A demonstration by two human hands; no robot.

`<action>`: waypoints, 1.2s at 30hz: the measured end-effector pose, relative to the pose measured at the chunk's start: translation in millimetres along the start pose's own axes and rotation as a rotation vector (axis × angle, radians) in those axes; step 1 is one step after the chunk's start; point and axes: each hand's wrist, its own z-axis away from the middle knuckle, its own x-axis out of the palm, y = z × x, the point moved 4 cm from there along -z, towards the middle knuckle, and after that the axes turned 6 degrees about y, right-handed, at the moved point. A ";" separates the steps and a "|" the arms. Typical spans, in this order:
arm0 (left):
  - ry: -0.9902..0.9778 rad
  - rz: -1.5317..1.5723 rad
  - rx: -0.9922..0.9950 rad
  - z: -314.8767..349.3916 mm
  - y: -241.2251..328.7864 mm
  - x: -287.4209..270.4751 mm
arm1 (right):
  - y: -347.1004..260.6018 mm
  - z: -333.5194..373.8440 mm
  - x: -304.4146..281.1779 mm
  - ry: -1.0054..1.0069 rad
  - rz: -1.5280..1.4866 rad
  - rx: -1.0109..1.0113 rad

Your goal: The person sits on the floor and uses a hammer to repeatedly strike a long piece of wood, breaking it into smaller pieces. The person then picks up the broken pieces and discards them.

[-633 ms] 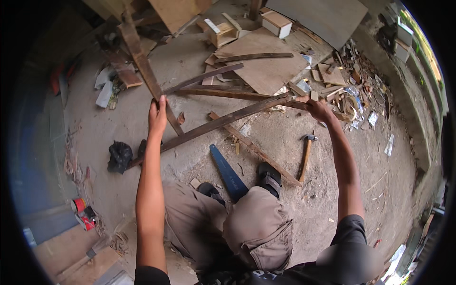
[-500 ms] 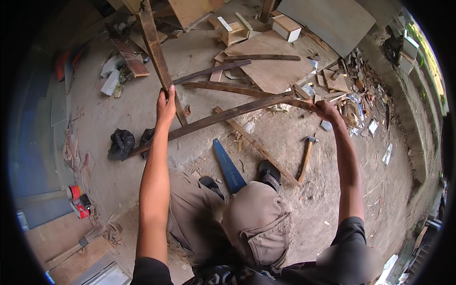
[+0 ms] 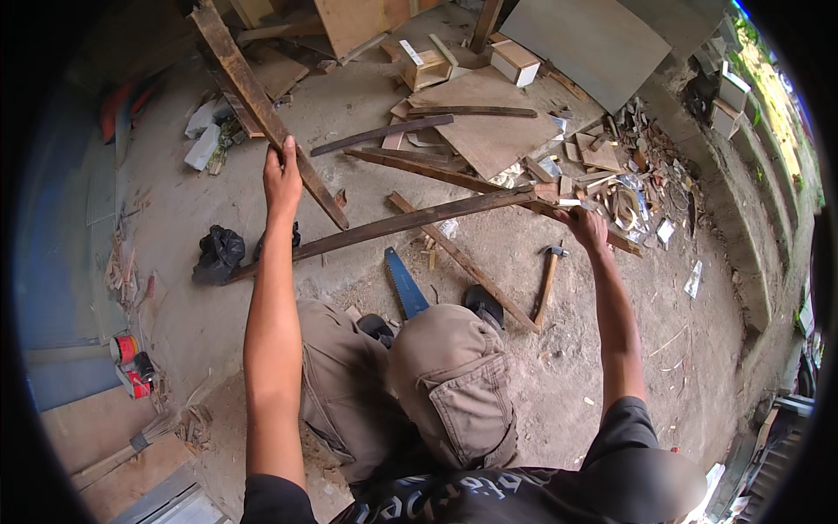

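Observation:
My left hand (image 3: 282, 182) is closed round a long dark wooden batten (image 3: 249, 98), which slants from the far left down to a lower end just above a second long batten (image 3: 410, 216). That second batten lies across the ground in front of me. My right hand (image 3: 588, 230) is closed on a third batten (image 3: 441, 173) near its right end, where it crosses the tip of the second one. A short tail of it shows beyond the hand. Nearer my feet are a blue handsaw (image 3: 406, 284), a claw hammer (image 3: 548, 284) and a thinner wood strip (image 3: 463, 262).
Black plastic bags (image 3: 220, 253) lie at the left. Beyond the battens rest a flat wooden board (image 3: 497, 135) and small wooden boxes (image 3: 515, 63). Scrap wood and litter (image 3: 642, 179) heap up at the right, beside concrete steps (image 3: 742, 218). Red-and-black items (image 3: 131, 362) sit lower left.
The batten in my left hand has swung left at its far end. My right hand has come nearer and lower, and more of its batten shows past it. The view has shifted slightly.

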 end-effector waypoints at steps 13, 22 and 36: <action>0.069 0.074 0.075 7.2 30.6 -3.3 | -23.6 -14.3 -50.6 0.340 -0.022 -0.184; 0.067 0.068 0.094 9.3 38.3 3.5 | -31.0 -27.2 -69.0 0.342 0.123 -0.228; 0.038 0.175 0.056 9.8 9.9 23.4 | -39.6 -20.4 -20.0 -0.180 0.219 -0.297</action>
